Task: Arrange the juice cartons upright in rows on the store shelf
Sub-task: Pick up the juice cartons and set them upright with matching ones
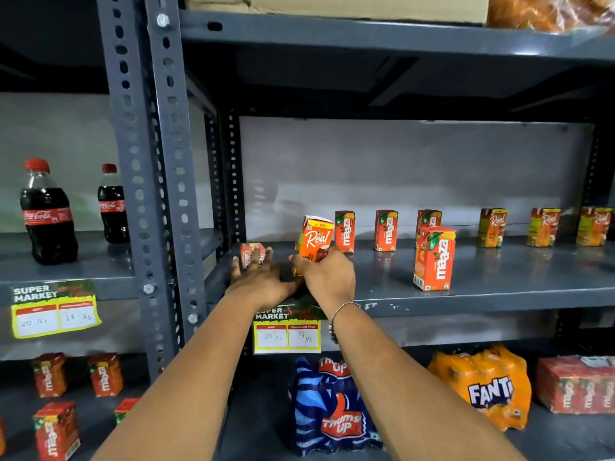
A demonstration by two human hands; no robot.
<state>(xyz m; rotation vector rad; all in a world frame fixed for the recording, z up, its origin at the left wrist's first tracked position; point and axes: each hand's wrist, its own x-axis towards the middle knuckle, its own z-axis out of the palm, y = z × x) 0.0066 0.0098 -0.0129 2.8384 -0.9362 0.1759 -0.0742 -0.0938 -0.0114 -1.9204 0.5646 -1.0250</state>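
My right hand (327, 276) grips an orange Real carton (315, 239), tilted slightly left, just above the grey shelf (499, 287). My left hand (259, 277) lies flat with fingers spread, its fingertips touching a small red carton (252, 254) lying on its side by the left post. Three Maaza cartons (344, 231) stand upright in the back row, and one Maaza carton (434, 258) stands nearer the front. At the back right stand three Real cartons (492, 227).
A grey perforated post (156, 181) borders the shelf on the left, with cola bottles (48, 214) beyond it. A price tag (287, 334) hangs on the shelf edge. Below lie a Thums Up pack (332, 407), a Fanta pack (486, 387) and more Maaza cartons (56, 427).
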